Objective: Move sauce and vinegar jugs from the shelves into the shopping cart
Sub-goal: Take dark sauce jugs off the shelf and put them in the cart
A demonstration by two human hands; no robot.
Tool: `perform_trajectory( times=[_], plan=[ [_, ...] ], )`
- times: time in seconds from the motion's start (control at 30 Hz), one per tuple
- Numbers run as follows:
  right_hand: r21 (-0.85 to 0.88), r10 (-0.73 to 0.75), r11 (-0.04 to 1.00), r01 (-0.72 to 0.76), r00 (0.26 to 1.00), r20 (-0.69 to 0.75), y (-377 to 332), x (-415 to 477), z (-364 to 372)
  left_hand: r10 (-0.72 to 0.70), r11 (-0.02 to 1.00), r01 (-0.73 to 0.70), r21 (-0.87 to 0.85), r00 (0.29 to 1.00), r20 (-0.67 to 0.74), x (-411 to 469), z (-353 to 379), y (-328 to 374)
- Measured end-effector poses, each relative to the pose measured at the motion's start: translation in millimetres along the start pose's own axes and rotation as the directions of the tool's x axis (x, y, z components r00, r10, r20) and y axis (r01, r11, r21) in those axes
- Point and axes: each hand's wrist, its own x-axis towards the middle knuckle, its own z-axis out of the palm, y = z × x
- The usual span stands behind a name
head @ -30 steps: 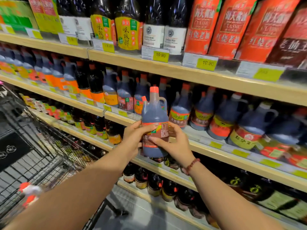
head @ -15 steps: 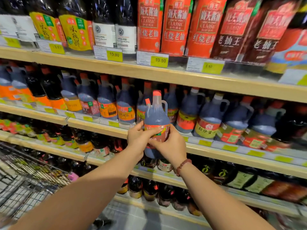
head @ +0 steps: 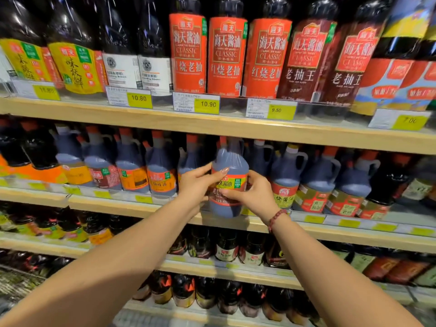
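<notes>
A dark sauce jug (head: 232,161) with a red and green label stands upright at the front edge of the middle shelf (head: 236,223). My left hand (head: 195,182) grips its left side, thumb across the label. My right hand (head: 253,194) wraps its right side, a red bead bracelet on the wrist. The jug's cap is partly hidden among the row of similar jugs (head: 316,175) behind it. The shopping cart shows only as a blurred sliver of wire at the lower left (head: 14,282).
The upper shelf (head: 212,125) carries tall red-labelled soy sauce bottles (head: 226,55) with yellow price tags (head: 206,104). More jugs (head: 132,168) line the middle shelf to the left. Small dark bottles (head: 226,250) fill the two lower shelves.
The view has swung right and up, so the cart has almost left the frame. Both hands have carried the jug toward the middle shelf, in among the row of jugs.
</notes>
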Motion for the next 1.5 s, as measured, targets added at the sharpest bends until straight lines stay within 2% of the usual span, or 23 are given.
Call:
perform_trajectory(
  times=[0.23, 0.53, 0.77, 1.5],
  plan=[
    [-0.063, 0.015, 0.998, -0.017, 1.0, -0.024, -3.6, 32.5, -5.4, 0.076, 0.997, -0.076, 0.004, 0.997, -0.009, 31.7, 3.8, 4.5],
    [-0.153, -0.013, 0.988, 0.008, 0.999, -0.031, 12.5, 39.6, 9.6, 0.118, 0.993, -0.118, -0.008, 0.993, -0.025, 51.6, -7.9, -23.5],
    [-0.095, -0.024, 0.995, 0.022, 1.0, -0.01, 23.9, 44.7, 17.5, 0.089, 0.993, -0.092, -0.069, 0.995, -0.048, 57.7, -10.9, -40.1],
    [-0.019, 0.004, 1.0, -0.004, 1.0, -0.001, 38.6, 56.6, 21.2, 0.128, 0.988, -0.138, -0.065, 0.982, -0.14, 55.4, 1.1, -47.4]
  ],
)
